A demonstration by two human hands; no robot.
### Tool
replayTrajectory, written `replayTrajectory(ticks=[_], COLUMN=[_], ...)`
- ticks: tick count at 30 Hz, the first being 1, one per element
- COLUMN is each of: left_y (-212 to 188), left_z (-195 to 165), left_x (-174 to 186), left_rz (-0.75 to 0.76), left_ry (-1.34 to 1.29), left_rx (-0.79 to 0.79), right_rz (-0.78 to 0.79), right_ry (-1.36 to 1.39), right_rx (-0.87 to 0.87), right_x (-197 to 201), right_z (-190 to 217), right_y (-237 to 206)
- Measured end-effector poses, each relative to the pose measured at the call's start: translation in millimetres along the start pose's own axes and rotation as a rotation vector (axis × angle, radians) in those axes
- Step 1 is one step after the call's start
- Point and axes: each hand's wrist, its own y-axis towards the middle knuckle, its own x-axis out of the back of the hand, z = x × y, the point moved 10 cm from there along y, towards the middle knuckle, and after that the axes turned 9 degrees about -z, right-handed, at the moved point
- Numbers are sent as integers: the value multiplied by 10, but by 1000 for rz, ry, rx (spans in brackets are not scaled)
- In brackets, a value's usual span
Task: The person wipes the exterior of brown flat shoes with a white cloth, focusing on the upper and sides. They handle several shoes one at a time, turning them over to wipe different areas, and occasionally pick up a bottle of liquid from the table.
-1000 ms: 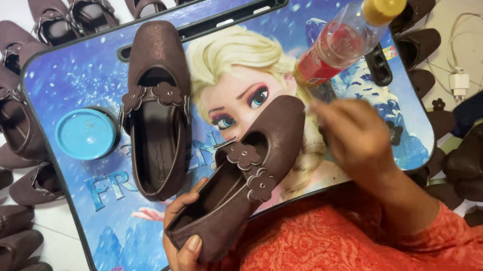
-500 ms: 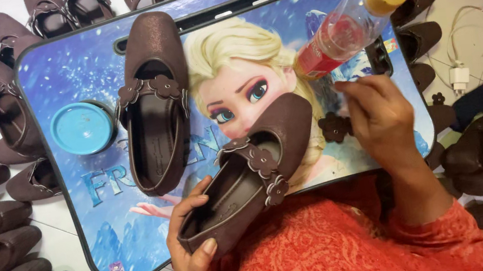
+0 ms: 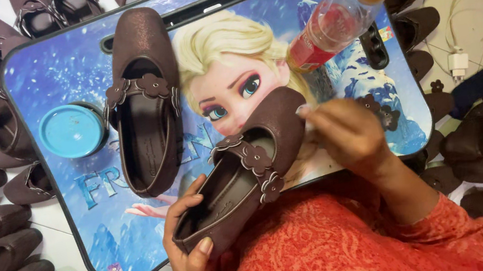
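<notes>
Left hand (image 3: pixel 191 249) grips a brown flower-strap shoe (image 3: pixel 240 170) by its heel; right hand (image 3: pixel 349 136), fingers curled, touches its toe above a blue lap tray (image 3: pixel 58 86).

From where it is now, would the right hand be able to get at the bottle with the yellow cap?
Probably yes. The bottle lies on the lap desk just beyond the right hand, with only bare desk between them. That hand is busy at the toe of the held shoe, so it would have to leave that first.

My left grip (image 3: pixel 191 249) holds one shoe (image 3: pixel 240 173) over the surface (image 3: pixel 56 73) — my right grip (image 3: pixel 349 136) at its toe; a second shoe (image 3: pixel 145 98) lies left, a lid (image 3: pixel 71 131) beyond, a bottle (image 3: pixel 344 14) behind.
</notes>
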Motion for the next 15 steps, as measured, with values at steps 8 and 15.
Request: replayTrajectory(ticks=[8, 15], left_y=[-1, 2], left_z=[-23, -47], left_x=[-23, -8], left_rz=[-7, 1], left_ry=[4, 9], left_rx=[-4, -11], right_rz=[-57, 55], right_ry=[-131, -251], right_rx=[-82, -282], right_x=[93, 82], right_z=[-86, -342], right_y=[-8, -15])
